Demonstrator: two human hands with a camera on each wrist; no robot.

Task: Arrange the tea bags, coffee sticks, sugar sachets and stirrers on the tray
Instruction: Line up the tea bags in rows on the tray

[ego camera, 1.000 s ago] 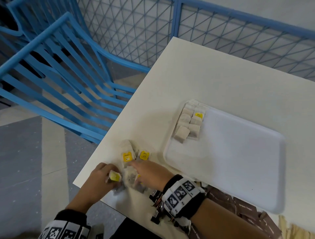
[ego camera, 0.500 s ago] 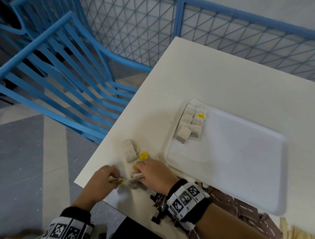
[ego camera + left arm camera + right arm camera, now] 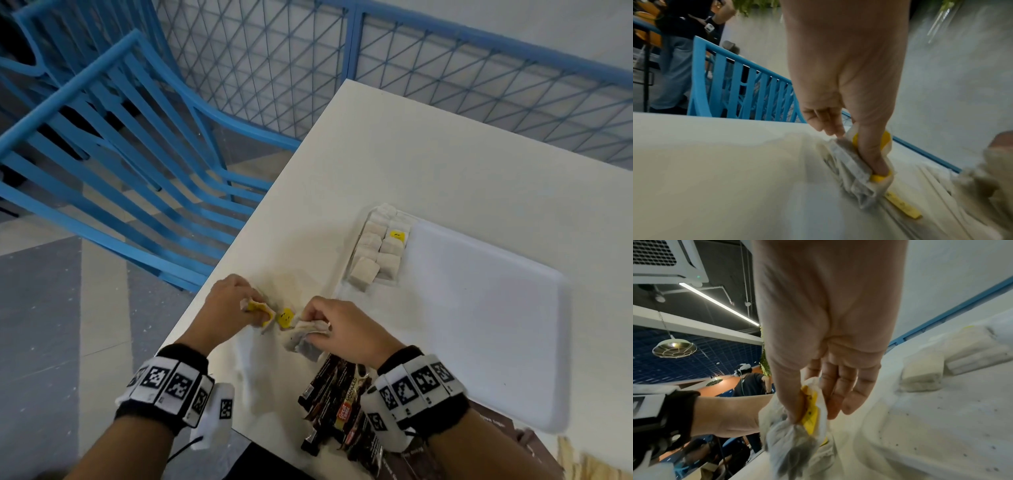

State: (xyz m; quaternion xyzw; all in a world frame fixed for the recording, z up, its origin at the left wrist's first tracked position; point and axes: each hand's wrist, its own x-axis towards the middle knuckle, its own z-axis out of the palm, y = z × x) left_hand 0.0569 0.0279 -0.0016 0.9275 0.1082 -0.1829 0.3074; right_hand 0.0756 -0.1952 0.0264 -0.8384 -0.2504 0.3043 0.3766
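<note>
- White tray (image 3: 479,325) lies on the cream bench (image 3: 428,164), with two short rows of tea bags (image 3: 378,251) packed into its far left corner; one of them shows a yellow tag (image 3: 397,235).
- Left hand (image 3: 227,305) sits near the bench's left edge, its fingers (image 3: 871,155) pinched on a tea bag with a yellow tag (image 3: 855,164).
- Right hand (image 3: 342,329) is just beside it, thumb and fingers (image 3: 838,394) clamped on a bunch of tea bags (image 3: 797,439) with a yellow tag showing among them.
- Between the two hands a loose yellow tag (image 3: 285,317) is visible above the bench.
- Dark coffee sticks (image 3: 337,401) lie at the near edge, partly under the right wrist.
- Pale wooden stirrers (image 3: 589,462) show at the lower right corner.
- Blue slatted chair (image 3: 130,164) stands off the bench's left side.
</note>
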